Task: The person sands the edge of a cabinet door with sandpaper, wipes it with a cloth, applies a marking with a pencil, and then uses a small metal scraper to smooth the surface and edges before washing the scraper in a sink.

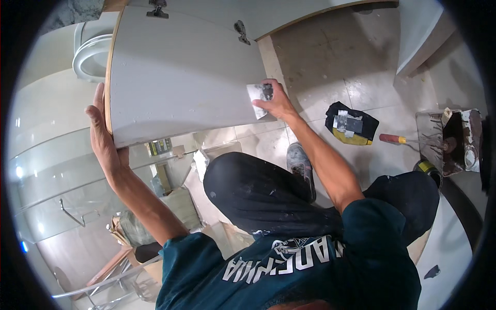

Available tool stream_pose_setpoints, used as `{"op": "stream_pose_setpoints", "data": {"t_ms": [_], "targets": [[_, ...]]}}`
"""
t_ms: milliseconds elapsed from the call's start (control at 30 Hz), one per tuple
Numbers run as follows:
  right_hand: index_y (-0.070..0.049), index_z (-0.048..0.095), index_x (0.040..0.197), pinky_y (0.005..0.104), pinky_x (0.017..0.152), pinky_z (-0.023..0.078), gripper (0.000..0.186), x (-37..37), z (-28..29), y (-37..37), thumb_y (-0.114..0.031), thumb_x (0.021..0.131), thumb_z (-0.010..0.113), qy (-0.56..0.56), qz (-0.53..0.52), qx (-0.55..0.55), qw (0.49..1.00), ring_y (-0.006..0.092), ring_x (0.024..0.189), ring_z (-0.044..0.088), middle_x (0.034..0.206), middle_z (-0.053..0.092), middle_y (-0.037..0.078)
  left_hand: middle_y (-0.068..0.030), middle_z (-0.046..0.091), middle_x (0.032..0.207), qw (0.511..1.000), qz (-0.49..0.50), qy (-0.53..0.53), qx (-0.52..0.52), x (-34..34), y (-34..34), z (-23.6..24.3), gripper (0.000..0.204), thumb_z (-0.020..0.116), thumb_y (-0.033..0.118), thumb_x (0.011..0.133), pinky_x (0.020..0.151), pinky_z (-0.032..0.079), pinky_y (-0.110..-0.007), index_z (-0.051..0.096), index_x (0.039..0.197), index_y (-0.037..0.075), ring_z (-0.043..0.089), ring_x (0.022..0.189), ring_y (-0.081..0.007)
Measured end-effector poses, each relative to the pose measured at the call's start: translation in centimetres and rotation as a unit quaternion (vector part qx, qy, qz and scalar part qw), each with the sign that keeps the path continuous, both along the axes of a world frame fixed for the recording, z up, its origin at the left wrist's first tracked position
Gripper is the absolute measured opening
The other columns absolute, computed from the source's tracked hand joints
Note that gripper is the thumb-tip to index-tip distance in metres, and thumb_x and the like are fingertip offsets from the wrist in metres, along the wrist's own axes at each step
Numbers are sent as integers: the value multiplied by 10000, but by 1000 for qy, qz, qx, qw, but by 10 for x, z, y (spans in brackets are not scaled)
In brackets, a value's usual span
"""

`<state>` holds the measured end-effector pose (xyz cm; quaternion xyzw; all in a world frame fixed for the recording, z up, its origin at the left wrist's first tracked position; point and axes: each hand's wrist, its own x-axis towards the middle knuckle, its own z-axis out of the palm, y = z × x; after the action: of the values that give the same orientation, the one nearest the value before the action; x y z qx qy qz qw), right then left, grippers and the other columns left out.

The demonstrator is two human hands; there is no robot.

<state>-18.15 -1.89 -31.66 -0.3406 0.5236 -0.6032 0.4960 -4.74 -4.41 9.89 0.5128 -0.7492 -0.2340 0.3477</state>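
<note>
A right hand [279, 102] pinches a white pad [255, 98] smudged with dark grey, its grip closed with fingers and thumb around the pad, which sits against the lower right corner of a pale grey door [186, 77]. The left hand [106, 147] braces the door's left edge, its grip spread, fingers extended along the wood-toned rim. Two metal hinges, one [158, 9] at the door's top edge and another [242, 32] near its upper right corner, stand out on the face. Below the door, a person in a printed dark teal shirt [294, 279] and dust-marked dark trousers [253, 191] crouches, one shoe [299, 168] on the tiled floor [320, 67]. To the door's right lies a black-and-yellow bag [368, 123] topped with flat grey and white pieces; farther right are a red-and-yellow-handled tool [392, 138] and a stained container [470, 129]. Beyond the door's left edge is a white toilet [93, 59].
</note>
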Motion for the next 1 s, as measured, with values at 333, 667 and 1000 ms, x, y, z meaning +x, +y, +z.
{"op": "stream_pose_setpoints", "data": {"t_ms": [333,667,1000], "targets": [[-36,510,1327,380,1003,475,784,16,12,-10,-322,704,891,10,-24,-37,999,267,1132,575,1205,576,176,-220,416,1561,999,-4,30,10,3,1,-1,921,429,681,995,1175,356,-395,340,1541,-56,420,1439,-299],[6,504,1325,397,1015,484,825,19,-47,12,-343,695,905,-79,28,118,990,308,1169,585,1250,587,207,-199,236,1662,993,74,-74,62,5,-8,26,1085,258,826,940,1252,159,-377,172,1600,-30,197,1550,-283],[-60,516,1322,431,1008,474,762,15,5,-1,-352,714,869,-17,-19,7,1000,353,1177,556,1272,521,223,-200,246,1660,988,105,-103,54,-10,-10,25,1130,266,862,912,1237,203,-364,165,1603,-27,248,1535,-291]]}}
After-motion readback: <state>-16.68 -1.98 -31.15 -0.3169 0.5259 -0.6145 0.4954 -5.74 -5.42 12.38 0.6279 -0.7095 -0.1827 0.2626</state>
